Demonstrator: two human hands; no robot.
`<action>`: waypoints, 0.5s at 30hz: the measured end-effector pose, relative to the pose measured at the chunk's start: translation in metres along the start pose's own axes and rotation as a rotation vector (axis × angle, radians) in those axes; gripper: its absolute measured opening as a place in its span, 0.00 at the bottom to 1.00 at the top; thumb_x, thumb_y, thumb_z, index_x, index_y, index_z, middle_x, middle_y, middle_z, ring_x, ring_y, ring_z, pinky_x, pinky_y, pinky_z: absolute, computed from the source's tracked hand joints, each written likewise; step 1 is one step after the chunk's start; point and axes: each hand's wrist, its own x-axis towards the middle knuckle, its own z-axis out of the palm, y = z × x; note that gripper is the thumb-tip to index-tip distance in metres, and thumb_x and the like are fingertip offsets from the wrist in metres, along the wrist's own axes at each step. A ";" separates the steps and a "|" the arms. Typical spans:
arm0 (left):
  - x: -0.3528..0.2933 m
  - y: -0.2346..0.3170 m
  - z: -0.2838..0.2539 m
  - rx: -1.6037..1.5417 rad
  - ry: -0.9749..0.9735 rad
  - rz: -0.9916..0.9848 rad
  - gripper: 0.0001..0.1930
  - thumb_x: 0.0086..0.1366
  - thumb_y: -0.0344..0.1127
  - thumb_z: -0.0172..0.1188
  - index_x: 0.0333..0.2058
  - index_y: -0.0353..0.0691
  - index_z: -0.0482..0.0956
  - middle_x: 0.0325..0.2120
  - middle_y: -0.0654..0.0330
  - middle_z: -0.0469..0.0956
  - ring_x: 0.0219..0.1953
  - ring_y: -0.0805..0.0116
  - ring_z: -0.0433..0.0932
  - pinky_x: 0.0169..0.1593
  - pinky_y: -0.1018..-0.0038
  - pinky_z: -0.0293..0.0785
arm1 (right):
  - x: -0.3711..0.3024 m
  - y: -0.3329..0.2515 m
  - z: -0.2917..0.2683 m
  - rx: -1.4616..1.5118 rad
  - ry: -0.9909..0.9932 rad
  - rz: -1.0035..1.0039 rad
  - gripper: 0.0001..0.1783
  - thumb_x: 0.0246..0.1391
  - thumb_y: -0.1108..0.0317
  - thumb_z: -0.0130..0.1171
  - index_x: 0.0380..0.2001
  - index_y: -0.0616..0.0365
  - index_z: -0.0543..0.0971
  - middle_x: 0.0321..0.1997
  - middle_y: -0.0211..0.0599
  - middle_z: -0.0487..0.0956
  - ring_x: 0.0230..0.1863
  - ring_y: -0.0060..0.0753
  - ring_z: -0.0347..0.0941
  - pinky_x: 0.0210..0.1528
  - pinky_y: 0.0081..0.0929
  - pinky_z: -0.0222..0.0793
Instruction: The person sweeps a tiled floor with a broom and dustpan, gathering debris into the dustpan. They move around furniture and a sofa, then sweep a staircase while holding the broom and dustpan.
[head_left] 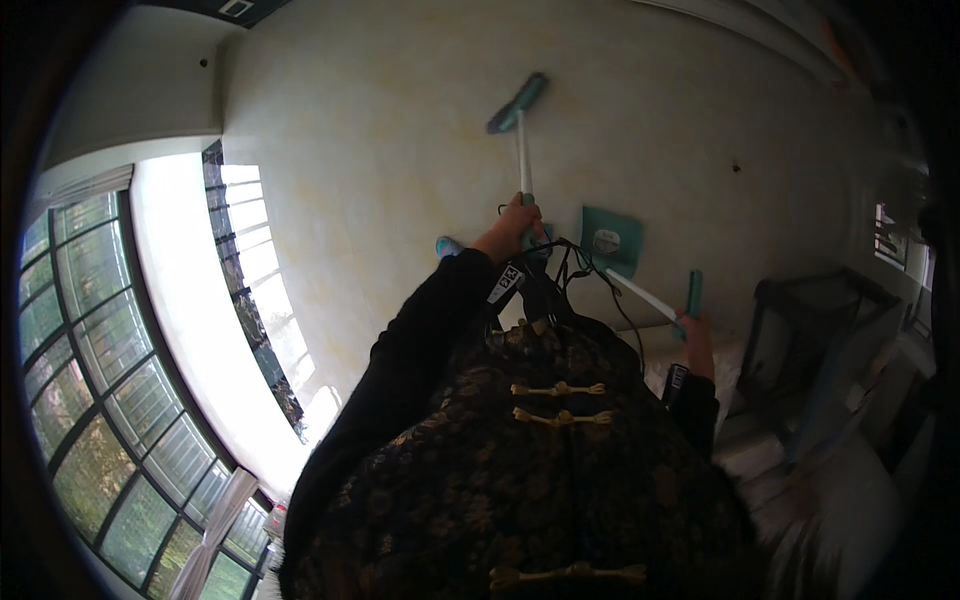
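My left hand [517, 226] is closed round the upper handle of a broom, reaching forward in front of my body. The broom's white stick runs away from me to a slightly blurred teal head with dark bristles [517, 104] on the floor. At the right, my right hand [697, 343] grips the handle of a teal dustpan [615, 232]. A pale stick joins the dustpan to that hand, and the pan lies to the right of the broom stick. Just beyond my right fingers a teal bar [694, 292] sticks up; I cannot tell what it belongs to.
Pale floor [380, 130] spreads ahead, with a small dark bit [736, 167] at the right. A blue shoe [448, 246] shows near my left forearm. Dark furniture with a frame [825, 310] stands at the right. Black cables [570, 262] hang before my chest. Large windows [100, 380] line the left.
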 end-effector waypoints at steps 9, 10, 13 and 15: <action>-0.081 0.100 -0.033 -0.997 0.252 -0.325 0.07 0.62 0.25 0.43 0.39 0.38 0.63 0.17 0.68 0.60 0.13 0.83 0.57 0.17 0.90 0.57 | 0.036 0.043 -0.018 0.162 -0.033 -0.091 0.14 0.46 0.61 0.55 0.29 0.63 0.76 0.24 0.34 0.72 0.24 0.28 0.62 0.27 0.33 0.55; -0.097 0.100 -0.036 -1.029 0.337 -0.353 0.06 0.62 0.25 0.43 0.39 0.39 0.63 0.17 0.69 0.60 0.13 0.84 0.57 0.16 0.90 0.56 | 0.039 0.046 -0.018 0.155 -0.026 -0.073 0.14 0.46 0.61 0.55 0.29 0.63 0.76 0.24 0.35 0.72 0.23 0.28 0.62 0.27 0.34 0.56; -0.151 0.086 -0.050 -1.157 0.564 -0.390 0.03 0.63 0.26 0.42 0.35 0.39 0.63 0.15 0.69 0.58 0.12 0.83 0.57 0.14 0.88 0.56 | 0.044 0.055 -0.016 0.077 -0.005 0.012 0.16 0.47 0.59 0.55 0.28 0.64 0.76 0.24 0.34 0.72 0.24 0.28 0.62 0.27 0.33 0.56; -0.177 0.072 -0.073 -1.366 0.725 -0.509 0.06 0.59 0.21 0.43 0.29 0.41 0.62 0.16 0.68 0.58 0.14 0.81 0.58 0.14 0.88 0.57 | 0.045 0.060 -0.013 0.037 0.007 0.064 0.16 0.47 0.59 0.56 0.28 0.64 0.76 0.24 0.34 0.72 0.25 0.28 0.62 0.28 0.33 0.56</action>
